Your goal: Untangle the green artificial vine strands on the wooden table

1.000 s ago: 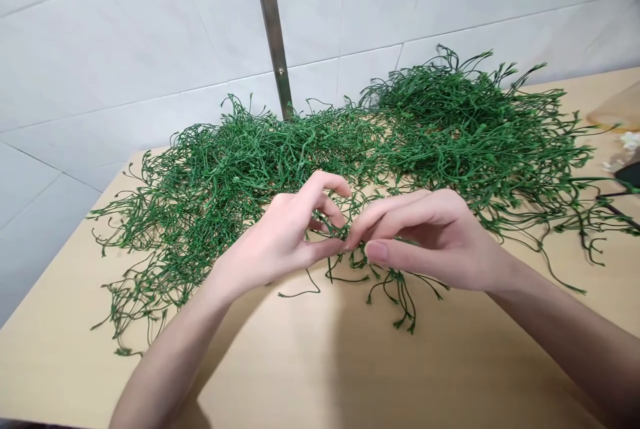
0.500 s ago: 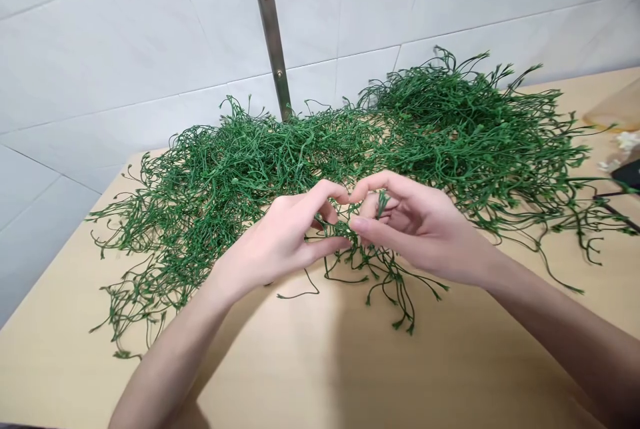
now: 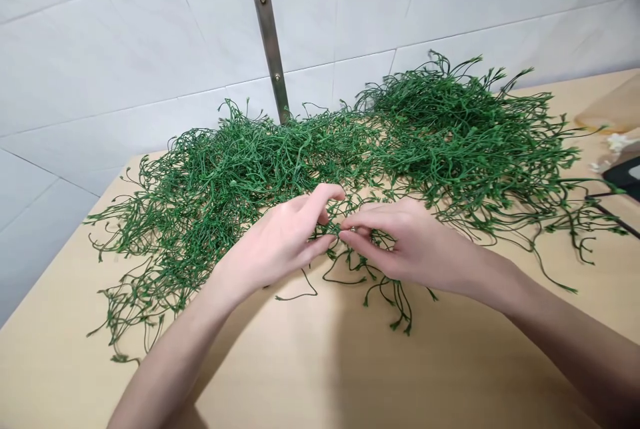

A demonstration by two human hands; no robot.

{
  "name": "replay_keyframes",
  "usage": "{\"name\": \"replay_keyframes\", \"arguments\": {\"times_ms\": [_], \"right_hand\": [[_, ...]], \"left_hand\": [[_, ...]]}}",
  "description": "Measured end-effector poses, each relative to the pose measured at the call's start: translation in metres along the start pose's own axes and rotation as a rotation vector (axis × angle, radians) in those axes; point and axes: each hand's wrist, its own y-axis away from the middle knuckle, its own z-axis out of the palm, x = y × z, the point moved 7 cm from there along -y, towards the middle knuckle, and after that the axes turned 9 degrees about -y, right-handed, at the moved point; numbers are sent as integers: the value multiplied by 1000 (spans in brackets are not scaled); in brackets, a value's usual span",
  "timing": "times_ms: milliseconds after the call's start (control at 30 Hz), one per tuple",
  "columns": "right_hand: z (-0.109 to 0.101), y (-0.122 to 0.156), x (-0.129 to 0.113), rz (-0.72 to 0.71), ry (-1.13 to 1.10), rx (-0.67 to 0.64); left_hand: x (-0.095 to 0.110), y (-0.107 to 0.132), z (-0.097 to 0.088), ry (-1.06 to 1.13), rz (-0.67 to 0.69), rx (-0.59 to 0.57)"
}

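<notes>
A wide heap of green artificial vine strands (image 3: 425,129) lies across the back of the light wooden table (image 3: 310,375). My left hand (image 3: 280,242) and my right hand (image 3: 410,242) meet at the heap's near edge. Both pinch the same small green sprig (image 3: 350,262), fingertips almost touching. Its thin branches hang loose below my hands toward the table's front.
A white tiled wall rises behind the table, with a metal bracket (image 3: 270,49) screwed to it. At the far right edge sit a brown paper piece (image 3: 613,109), white scraps and a dark object (image 3: 625,175). The table's left corner (image 3: 30,329) drops off near the wall.
My right hand's fingers curled up around the sprig, then flattened and closed into a pinch against my left fingertips. Both hands shifted slightly away from me.
</notes>
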Motion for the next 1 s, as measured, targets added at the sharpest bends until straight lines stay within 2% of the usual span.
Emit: {"name": "replay_keyframes", "arguments": {"times_ms": [100,300,567,1000], "right_hand": [[4,1,3,9,11,-34],[-1,0,-1,-51,3,5],[-3,-1,-6,-44,-39,-22],[-2,-1,-1,-83,35,32]], "left_hand": [[1,0,0,-30,3,-8],[4,-1,0,-87,24,-39],[3,2,-3,-63,36,-12],[6,0,-3,-83,42,0]]}}
